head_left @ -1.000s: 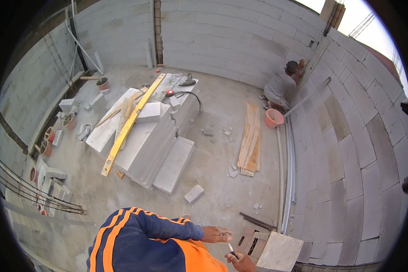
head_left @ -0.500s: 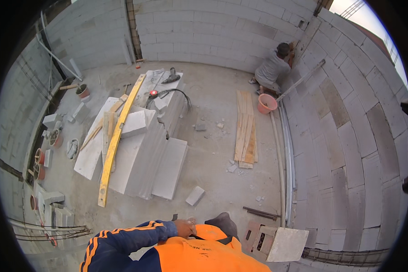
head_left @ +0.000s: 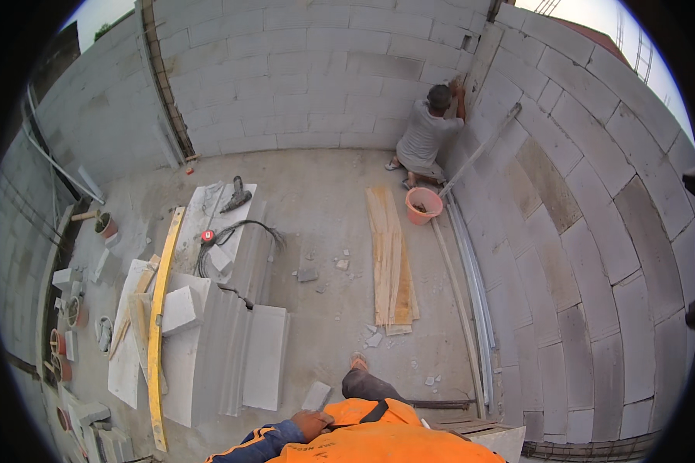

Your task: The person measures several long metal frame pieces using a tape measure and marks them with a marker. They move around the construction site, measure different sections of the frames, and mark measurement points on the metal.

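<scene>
My left hand (head_left: 313, 424) lies against the front of my orange vest (head_left: 386, 440) at the bottom of the view, at the end of a dark blue sleeve with orange stripes. Its fingers are curled, and whether they hold anything is hidden. My right hand is out of sight below the vest. My bent knee (head_left: 363, 383) and one sandalled foot (head_left: 359, 360) show just above the vest. A small grey block piece (head_left: 316, 395) lies on the concrete floor beside the hand.
Long grey slabs (head_left: 232, 339), a yellow level (head_left: 161, 324), a power tool (head_left: 235, 194) with cable and block offcuts lie left. Wooden planks (head_left: 391, 258), metal rails (head_left: 471, 293) and an orange bucket (head_left: 424, 205) are right. Another person (head_left: 425, 135) crouches at the block wall corner.
The view has tilted up and away from my hands. My right hand and the thin stick it held have dropped out of sight; my left hand has come against my vest.
</scene>
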